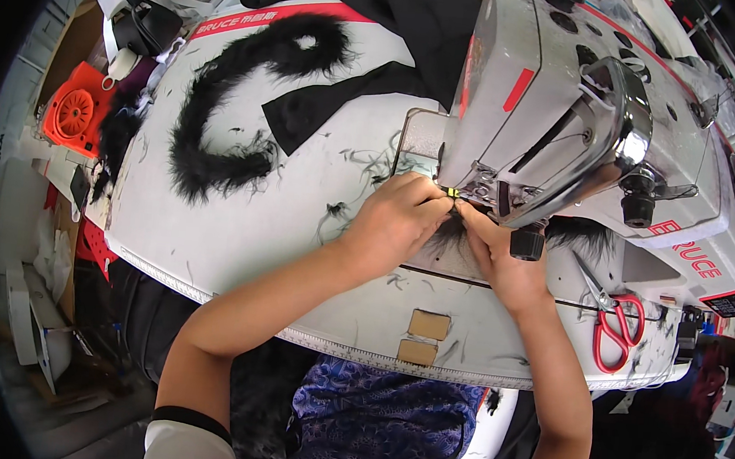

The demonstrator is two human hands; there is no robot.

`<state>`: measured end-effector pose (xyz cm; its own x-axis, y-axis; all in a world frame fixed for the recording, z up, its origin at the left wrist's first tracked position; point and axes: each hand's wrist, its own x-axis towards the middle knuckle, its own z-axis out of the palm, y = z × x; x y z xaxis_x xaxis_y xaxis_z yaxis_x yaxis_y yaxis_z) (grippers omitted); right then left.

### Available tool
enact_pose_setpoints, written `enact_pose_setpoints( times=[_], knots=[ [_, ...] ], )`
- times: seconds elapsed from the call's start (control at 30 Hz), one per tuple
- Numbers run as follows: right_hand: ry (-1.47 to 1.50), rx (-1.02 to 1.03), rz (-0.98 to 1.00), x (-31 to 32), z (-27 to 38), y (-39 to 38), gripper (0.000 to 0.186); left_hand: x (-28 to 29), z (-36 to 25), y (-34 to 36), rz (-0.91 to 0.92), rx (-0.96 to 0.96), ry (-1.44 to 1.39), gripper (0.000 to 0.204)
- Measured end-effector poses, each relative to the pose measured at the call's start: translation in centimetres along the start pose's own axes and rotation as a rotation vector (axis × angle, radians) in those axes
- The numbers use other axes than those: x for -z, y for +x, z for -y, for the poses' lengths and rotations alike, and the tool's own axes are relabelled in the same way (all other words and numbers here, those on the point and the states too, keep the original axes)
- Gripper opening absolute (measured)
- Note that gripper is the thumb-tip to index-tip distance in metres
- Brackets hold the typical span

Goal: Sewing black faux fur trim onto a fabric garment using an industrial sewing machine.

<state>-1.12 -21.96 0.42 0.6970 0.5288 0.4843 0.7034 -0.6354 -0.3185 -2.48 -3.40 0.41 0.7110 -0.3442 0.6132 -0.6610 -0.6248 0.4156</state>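
Fluffy black fur trim (221, 103), glossy metal sewing machine (573, 81), smooth white table (237, 227)

A black fur strip (220, 120) curls on the white table (236, 235), beside black cloth (403, 23). The sewing machine (589, 92) is pale grey with red marks. The scissors (619, 328) have red handles. Two tan squares (424, 338), possibly cardboard, sit near the blue patterned garment (376, 431).

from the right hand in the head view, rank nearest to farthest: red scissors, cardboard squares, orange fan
From the right hand:
1. Cardboard squares, just below it, near the table's front edge.
2. Red scissors, out to its right.
3. Orange fan, far left, off the table's edge.
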Motion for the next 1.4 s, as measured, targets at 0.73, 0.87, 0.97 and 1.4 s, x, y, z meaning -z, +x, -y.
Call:
enact_pose_setpoints(
  times=[0.73,0.87,0.97,1.4],
  knots=[
    [-0.094,0.075,-0.157,-0.2,0.5,0.5,0.029,0.3,0.3,-0.3,-0.005,-0.187,0.261,0.016],
    [-0.12,0.028,-0.134,-0.6,0.5,0.5,0.028,0.3,0.5,-0.2,0.011,-0.202,0.3,0.018],
    [-0.101,0.01,-0.116,-0.6,0.5,0.4,0.027,0.2,0.5,-0.7,0.008,-0.217,0.292,0.019],
    [-0.08,0.019,-0.106,-1.1,0.2,0.1,0.025,0.4,1.0,-0.6,0.036,-0.16,0.204,0.018]
  ],
)
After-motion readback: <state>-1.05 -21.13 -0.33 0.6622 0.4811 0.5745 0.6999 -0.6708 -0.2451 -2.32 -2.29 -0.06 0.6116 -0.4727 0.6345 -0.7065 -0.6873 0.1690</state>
